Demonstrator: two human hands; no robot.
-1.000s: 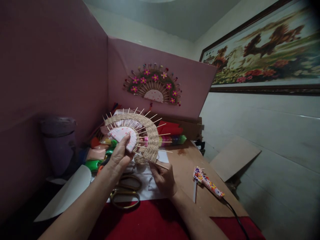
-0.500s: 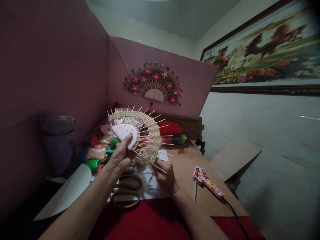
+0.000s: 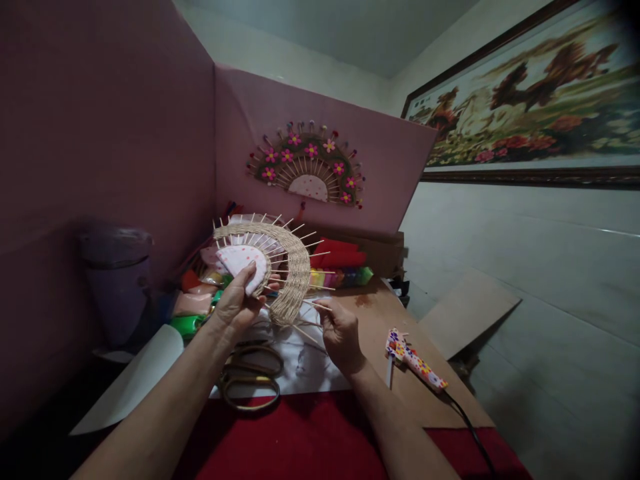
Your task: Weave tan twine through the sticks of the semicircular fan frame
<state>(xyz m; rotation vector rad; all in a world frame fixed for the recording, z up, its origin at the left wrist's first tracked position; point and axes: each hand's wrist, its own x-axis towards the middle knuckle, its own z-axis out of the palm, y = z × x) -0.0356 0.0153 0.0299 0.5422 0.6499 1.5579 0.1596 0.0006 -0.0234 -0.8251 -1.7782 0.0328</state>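
My left hand (image 3: 237,300) grips a half-round fan frame by its base, the thumb lying on the white dotted half-disc (image 3: 243,261). Thin wooden sticks radiate from that disc, and a wide band of woven twine (image 3: 299,267) curves across them. At the band's lower end, my right hand (image 3: 343,333) is closed in a pinch around a strand of twine (image 3: 311,324), beside the tips of the lowest sticks. Its grip is partly hidden. Below the fan, scissors (image 3: 253,393) with large gold-coloured handles lie across white paper (image 3: 310,373) and red cloth.
A flower-patterned glue gun (image 3: 417,363) with a black cord lies on the brown board (image 3: 373,333) at right. Packets of coloured material (image 3: 193,305) are heaped at left. A finished flowered fan (image 3: 310,153) hangs on the pink panel (image 3: 390,173) behind.
My right hand has come out from under the band's lower end, moving right and slightly up, with the twine drawn along. The fan has shifted a little left in my left hand.
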